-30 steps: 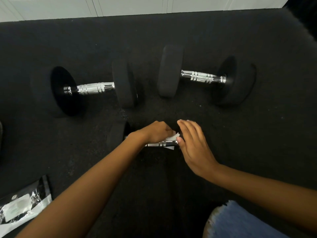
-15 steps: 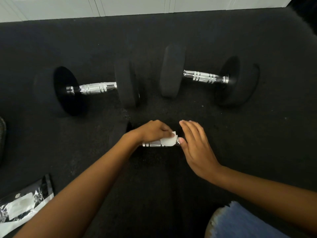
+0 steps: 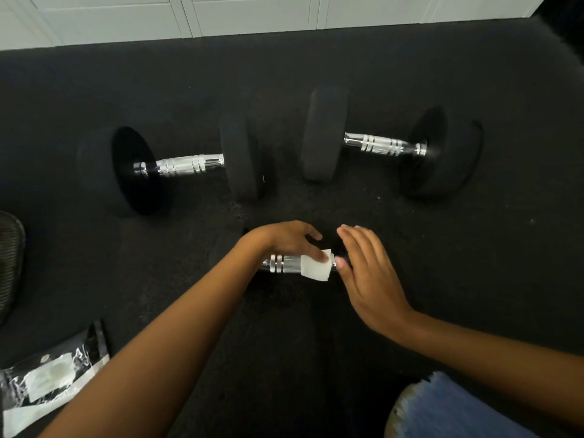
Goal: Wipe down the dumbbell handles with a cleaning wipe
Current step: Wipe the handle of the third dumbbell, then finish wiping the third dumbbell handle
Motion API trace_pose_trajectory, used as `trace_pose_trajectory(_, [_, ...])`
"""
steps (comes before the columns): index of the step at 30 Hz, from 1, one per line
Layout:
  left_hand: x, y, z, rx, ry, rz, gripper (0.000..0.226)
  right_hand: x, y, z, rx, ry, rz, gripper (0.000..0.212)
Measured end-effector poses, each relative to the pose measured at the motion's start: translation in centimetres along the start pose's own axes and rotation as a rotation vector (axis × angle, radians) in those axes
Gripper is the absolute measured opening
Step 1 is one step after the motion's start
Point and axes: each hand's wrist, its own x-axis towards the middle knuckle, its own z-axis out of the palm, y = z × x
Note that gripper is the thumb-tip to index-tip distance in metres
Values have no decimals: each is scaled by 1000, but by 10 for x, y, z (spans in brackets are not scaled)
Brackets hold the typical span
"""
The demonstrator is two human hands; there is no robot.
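A small dumbbell lies on the dark floor in front of me; its chrome handle (image 3: pixel 281 263) shows between my hands, its black ends hard to make out. A white cleaning wipe (image 3: pixel 316 267) is wrapped over the handle's right part, pressed by my left hand (image 3: pixel 286 240), which curls over the handle. My right hand (image 3: pixel 368 273) rests against the dumbbell's right end, thumb touching the wipe's edge. Two larger dumbbells lie beyond: one at the left with handle (image 3: pixel 185 165), one at the right with handle (image 3: pixel 379 145).
A black and silver wipe packet (image 3: pixel 47 379) lies on the floor at the lower left. A dark mesh object (image 3: pixel 9 257) sits at the left edge. White panels (image 3: pixel 252 14) run along the far side. My denim-clad knee (image 3: pixel 442 409) is at the bottom right.
More of the chrome handle shows left of the wipe now; the wipe sits further right on the handle. Both hands stay on the small dumbbell.
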Motion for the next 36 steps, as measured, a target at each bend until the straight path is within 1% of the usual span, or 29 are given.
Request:
trace_pose_trajectory(4, [3,10,8,-30,19,55,60,-2,-1,-1,0,1,-4,52])
trace_pose_trajectory(8, [-1,8,7,-171,105,105,41,-3,-2,-2,22,5,-1,53])
trace_pose_trajectory(11, [-7,3,0,-438,155,101,33,-2,-2,-2,52,-8,30,56])
trace_pose_trajectory(15, [-16,-1,-9,-851,192,96,33,7,-11,-9,139,11,72,60])
trace_pose_trajectory(18, [-25,-2,-17,-1067,176,120,43,20,-27,-16,281,47,102,52])
trace_pose_trajectory(21, [-37,-1,-26,-1213,167,189,48,41,-43,-22,627,34,285,46])
trace_pose_trajectory(23, [-47,0,-33,-1267,179,227,45,57,-53,-30,911,14,411,43])
trace_pose_trajectory(24, [-52,-1,-37,-1282,190,238,41,64,-57,-34,1013,-8,452,40])
trace_pose_trajectory(26, [-63,-1,-46,-1292,205,255,30,79,-66,-43,1136,-41,463,30])
trace_pose_trajectory(28, [-77,-3,-55,-1294,213,271,21,92,-74,-50,1189,-34,429,16])
trace_pose_trajectory(29, [-84,-3,-59,-1288,218,282,19,98,-78,-53,1190,-33,413,13])
trace_pose_trajectory(32, [-109,-10,-73,-1247,263,299,25,114,-94,-63,1175,-66,374,11])
trace_pose_trajectory(36, [-142,-27,-91,-1154,431,253,22,130,-119,-73,1184,-127,303,11])
